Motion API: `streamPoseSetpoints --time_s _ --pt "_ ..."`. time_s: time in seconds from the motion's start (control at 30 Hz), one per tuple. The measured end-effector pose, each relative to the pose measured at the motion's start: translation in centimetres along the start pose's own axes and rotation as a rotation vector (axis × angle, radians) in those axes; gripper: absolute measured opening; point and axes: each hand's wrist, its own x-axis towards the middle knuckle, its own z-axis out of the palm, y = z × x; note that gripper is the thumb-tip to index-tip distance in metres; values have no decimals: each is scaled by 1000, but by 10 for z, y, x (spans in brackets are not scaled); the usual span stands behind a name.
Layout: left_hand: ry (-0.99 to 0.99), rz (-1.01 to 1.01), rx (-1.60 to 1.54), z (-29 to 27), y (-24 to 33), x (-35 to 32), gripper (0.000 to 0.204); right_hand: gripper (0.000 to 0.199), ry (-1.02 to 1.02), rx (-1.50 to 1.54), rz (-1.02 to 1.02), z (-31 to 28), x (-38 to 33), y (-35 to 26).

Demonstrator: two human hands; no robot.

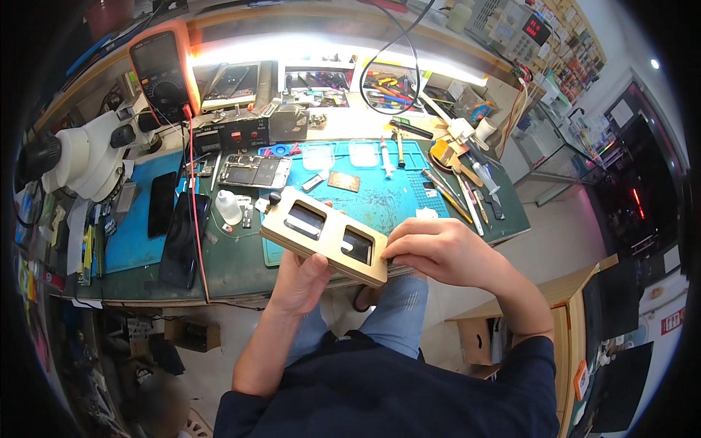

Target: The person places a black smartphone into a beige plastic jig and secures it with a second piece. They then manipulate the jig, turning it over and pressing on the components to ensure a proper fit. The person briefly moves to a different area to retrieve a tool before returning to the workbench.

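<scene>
Above my lap, at the bench's front edge, my left hand [300, 282] grips a gold-coloured metal frame [331, 239] from below, thumb along its near side. The frame is a thick, rounded slab with two rectangular windows, tilted down to the right. Dark, shiny surfaces show through both windows. A black knob [274, 198] sticks out at its upper left end. My right hand [432, 248] is closed in a pinch at the frame's right end; a small dark bit shows at the fingertips, mostly hidden. Behind the frame lies a teal work mat [401, 191].
An opened phone [255, 171], a white dropper bottle [228, 207] and a copper-coloured plate [344, 181] lie beyond my hands. Two dark phones rest left, near a red cable [194, 219]. A microscope [84, 160] and an orange multimeter [165, 71] stand left; tweezers and syringes [485, 177] lie right.
</scene>
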Motion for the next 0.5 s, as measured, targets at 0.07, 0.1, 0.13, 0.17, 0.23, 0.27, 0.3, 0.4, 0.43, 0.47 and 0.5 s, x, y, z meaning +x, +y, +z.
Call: streamPoseSetpoints --time_s 0.07,0.1,0.13,0.17,0.23,0.27,0.3,0.4,0.43,0.47,0.5 --pt "17 4 -25 3 -1 0 92 19 8 -17 11 1 0 -2" --pt "22 1 -30 4 0 -1 91 19 13 -23 9 2 -1 -1" --pt "27 -3 -35 4 0 -1 91 18 18 -29 8 3 -1 1" --pt "30 -6 -42 4 0 -1 90 18 22 -37 7 3 -1 3" --pt "19 4 -29 3 -2 -1 89 17 18 -57 23 2 -2 5" --pt "13 10 -22 2 -3 -1 89 16 16 -68 30 2 -2 5" --pt "8 29 5 0 -4 0 90 16 20 -72 41 3 -2 6" --pt "11 75 60 -2 -7 0 93 16 16 -81 88 6 -4 5" --pt "23 83 62 -1 -9 0 94 16 6 -81 114 6 -4 4" --pt "36 93 66 0 -9 -1 95 16 -4 -79 138 5 -3 4" --pt "40 81 50 0 -8 -1 96 16 3 -54 145 5 -2 3"
